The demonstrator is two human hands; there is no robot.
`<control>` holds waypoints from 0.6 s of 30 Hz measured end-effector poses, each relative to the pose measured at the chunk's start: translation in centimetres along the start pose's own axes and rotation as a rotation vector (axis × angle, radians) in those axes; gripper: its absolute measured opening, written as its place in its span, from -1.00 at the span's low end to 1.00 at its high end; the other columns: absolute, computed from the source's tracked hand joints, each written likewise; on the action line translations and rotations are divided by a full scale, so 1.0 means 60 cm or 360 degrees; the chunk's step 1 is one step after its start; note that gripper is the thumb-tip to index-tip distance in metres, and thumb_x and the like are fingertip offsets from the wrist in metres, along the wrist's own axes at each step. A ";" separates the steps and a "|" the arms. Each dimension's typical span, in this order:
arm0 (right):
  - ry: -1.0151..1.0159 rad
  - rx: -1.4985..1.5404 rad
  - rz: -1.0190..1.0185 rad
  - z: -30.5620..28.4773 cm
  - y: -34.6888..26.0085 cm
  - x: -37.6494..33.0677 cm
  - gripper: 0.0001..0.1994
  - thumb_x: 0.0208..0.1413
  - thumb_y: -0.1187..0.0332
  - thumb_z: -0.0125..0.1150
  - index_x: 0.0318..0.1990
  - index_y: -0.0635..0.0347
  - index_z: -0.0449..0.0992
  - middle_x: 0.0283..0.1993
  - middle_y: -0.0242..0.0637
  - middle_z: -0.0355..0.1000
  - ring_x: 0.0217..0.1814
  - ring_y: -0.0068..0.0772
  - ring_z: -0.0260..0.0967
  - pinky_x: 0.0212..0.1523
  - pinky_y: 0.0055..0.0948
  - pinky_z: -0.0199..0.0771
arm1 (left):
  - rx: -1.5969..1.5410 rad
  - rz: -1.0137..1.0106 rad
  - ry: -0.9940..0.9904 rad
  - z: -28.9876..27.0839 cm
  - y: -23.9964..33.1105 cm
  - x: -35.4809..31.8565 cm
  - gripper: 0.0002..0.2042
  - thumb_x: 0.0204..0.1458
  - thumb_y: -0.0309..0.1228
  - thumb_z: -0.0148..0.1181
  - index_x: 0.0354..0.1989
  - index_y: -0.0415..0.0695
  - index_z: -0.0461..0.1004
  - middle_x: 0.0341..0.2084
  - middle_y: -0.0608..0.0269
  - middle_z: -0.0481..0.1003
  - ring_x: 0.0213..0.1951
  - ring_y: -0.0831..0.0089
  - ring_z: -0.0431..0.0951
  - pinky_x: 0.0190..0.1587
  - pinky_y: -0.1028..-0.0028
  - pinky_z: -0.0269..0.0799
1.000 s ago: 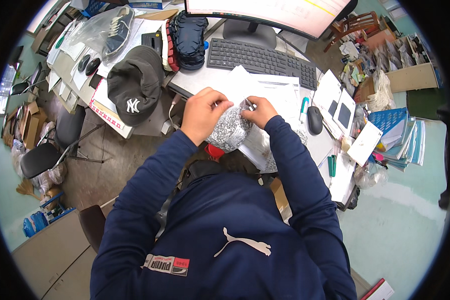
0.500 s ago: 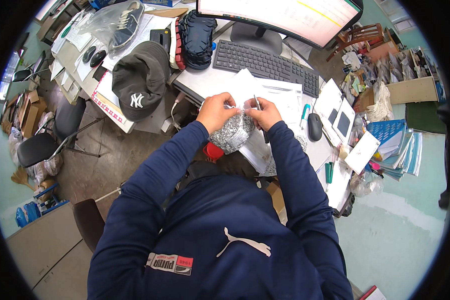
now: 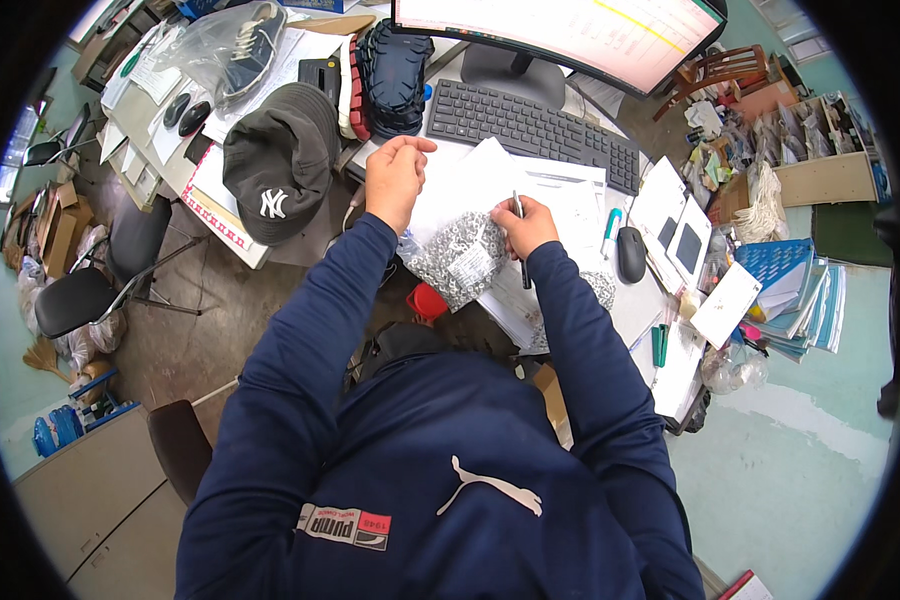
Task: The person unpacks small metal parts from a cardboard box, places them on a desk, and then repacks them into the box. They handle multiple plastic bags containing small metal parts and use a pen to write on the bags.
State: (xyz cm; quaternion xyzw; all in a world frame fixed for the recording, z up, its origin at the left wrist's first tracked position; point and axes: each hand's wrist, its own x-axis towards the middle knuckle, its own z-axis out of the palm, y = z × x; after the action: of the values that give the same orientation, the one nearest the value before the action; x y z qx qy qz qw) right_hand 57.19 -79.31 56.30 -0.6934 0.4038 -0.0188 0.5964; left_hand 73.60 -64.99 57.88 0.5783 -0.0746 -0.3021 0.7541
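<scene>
A clear plastic bag [image 3: 440, 268] filled with small grey-and-white pieces and bearing a white label leans at the front edge of the desk. My right hand [image 3: 532, 228] is at the bag's upper right side, closed around a dark pen [image 3: 525, 270] held upright. Whether its fingertips also pinch the plastic, I cannot tell. Up and left of the bag, my left hand [image 3: 395, 180] is raised apart from it, fingers curled together and pointing right, with nothing visible in them. White papers [image 3: 490, 165] lie behind the bag. Just below it is a red round object [image 3: 426, 302].
Behind the papers are a black keyboard [image 3: 530, 125] and a monitor [image 3: 570, 30]. A mouse [image 3: 630, 254] and a teal marker [image 3: 611, 230] lie right. Leftward sit a dark cap [image 3: 280, 160], a dark shoe sole [image 3: 395, 80] and a bagged shoe [image 3: 245, 55]. Another bag of pieces [image 3: 598, 288] is partly behind my right forearm.
My left hand has let go of the bag's top and moved up and left. The bag has tipped slightly left, its label now in plainer view. My right hand stays with the pen.
</scene>
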 end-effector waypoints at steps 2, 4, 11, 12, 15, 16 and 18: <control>0.0021 -0.0050 -0.0005 0.003 -0.001 0.004 -0.82 0.10 0.33 0.25 -0.27 0.26 0.46 -0.62 -0.40 0.34 -0.76 -0.61 0.22 -0.77 -0.51 0.24 | 0.0260 0.0060 -0.0054 -0.005 0.008 -0.002 -0.82 0.07 -0.52 0.02 -0.29 -0.29 0.55 -0.67 0.41 0.39 -0.66 0.70 0.29 -0.60 0.64 0.19; 0.0037 -0.0104 -0.0025 0.005 -0.001 0.011 -0.80 0.11 0.32 0.25 -0.24 0.28 0.47 -0.61 -0.38 0.36 -0.76 -0.61 0.23 -0.77 -0.50 0.25 | 0.0966 0.0379 -0.0118 -0.008 0.004 -0.010 -0.80 0.06 -0.45 0.07 -0.30 -0.29 0.59 -0.64 0.27 0.49 -0.63 0.59 0.39 -0.53 0.56 0.31; 0.0011 -0.0208 0.0022 0.010 0.000 0.037 -0.77 0.09 0.30 0.26 -0.23 0.31 0.51 -0.55 -0.27 0.45 -0.72 -0.50 0.32 -0.71 -0.43 0.36 | 0.1868 0.0133 -0.0621 -0.009 -0.045 0.004 -0.49 -0.13 -0.01 0.34 -0.30 -0.34 0.61 -0.41 -0.14 0.58 -0.30 0.10 0.60 -0.16 0.32 0.48; -0.0015 -0.0172 0.0034 0.009 -0.002 0.038 -0.77 0.08 0.31 0.27 -0.23 0.31 0.52 -0.55 -0.26 0.45 -0.72 -0.51 0.32 -0.71 -0.44 0.36 | 0.1819 0.0052 -0.0754 -0.007 -0.053 0.015 -0.49 -0.14 -0.04 0.36 -0.32 -0.37 0.60 -0.46 -0.12 0.58 -0.36 0.17 0.59 -0.20 0.35 0.47; -0.0147 -0.0159 0.0085 0.006 -0.014 0.041 -0.75 0.01 0.30 0.33 -0.27 0.33 0.53 -0.59 -0.26 0.43 -0.75 -0.51 0.30 -0.74 -0.45 0.32 | 0.1499 -0.0167 -0.0854 -0.007 -0.078 0.034 -0.61 -0.15 -0.23 0.39 -0.31 -0.36 0.59 -0.48 0.07 0.58 -0.41 0.40 0.54 -0.26 0.43 0.44; -0.0202 -0.0247 0.0093 0.005 -0.020 0.043 -0.74 -0.02 0.30 0.35 -0.28 0.33 0.54 -0.61 -0.27 0.42 -0.76 -0.51 0.29 -0.75 -0.46 0.31 | 0.1325 -0.0264 -0.0861 -0.008 -0.085 0.038 -0.65 -0.14 -0.28 0.38 -0.30 -0.36 0.59 -0.47 0.11 0.58 -0.41 0.44 0.54 -0.27 0.45 0.44; -0.0283 -0.0416 0.0119 0.005 -0.031 0.047 -0.73 -0.06 0.30 0.38 -0.30 0.33 0.54 -0.66 -0.29 0.40 -0.78 -0.52 0.27 -0.77 -0.47 0.29 | 0.1045 -0.0396 -0.0851 -0.010 -0.096 0.041 -0.71 -0.13 -0.37 0.36 -0.29 -0.35 0.58 -0.46 0.19 0.58 -0.40 0.50 0.52 -0.28 0.48 0.42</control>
State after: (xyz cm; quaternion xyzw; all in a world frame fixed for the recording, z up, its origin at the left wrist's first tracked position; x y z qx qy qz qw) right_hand 60.22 -80.81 56.49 -0.7486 0.3738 0.1176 0.5348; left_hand 73.74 -66.69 51.81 0.6933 -0.2890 -0.4899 0.4424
